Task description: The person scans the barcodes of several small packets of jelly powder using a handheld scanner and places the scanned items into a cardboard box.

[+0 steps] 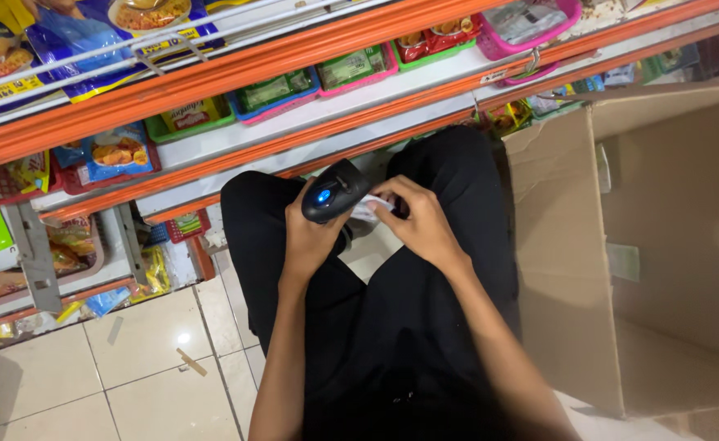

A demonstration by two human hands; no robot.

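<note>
- left hand [310, 237] grips a black handheld scanner [335, 189], its blue light glowing, over the lap.
- right hand [421, 222] pinches a small white label [369, 208] just beside the scanner's head.
- open cardboard box [645, 245] stands to the right.
- orange-edged shelves [237, 61] with snack packets run across the far side.

hands 2 | scanner [334, 191] 1 | cardboard box [661, 245] 1 | shelves 3

White paper slip [373, 204] mostly covered by the right hand [421, 224], handheld scanner [333, 192] grip hidden inside the left hand [310, 237], cardboard box [653, 245] cut off at right edge, shelf packets [115, 151] too blurred to identify
</note>
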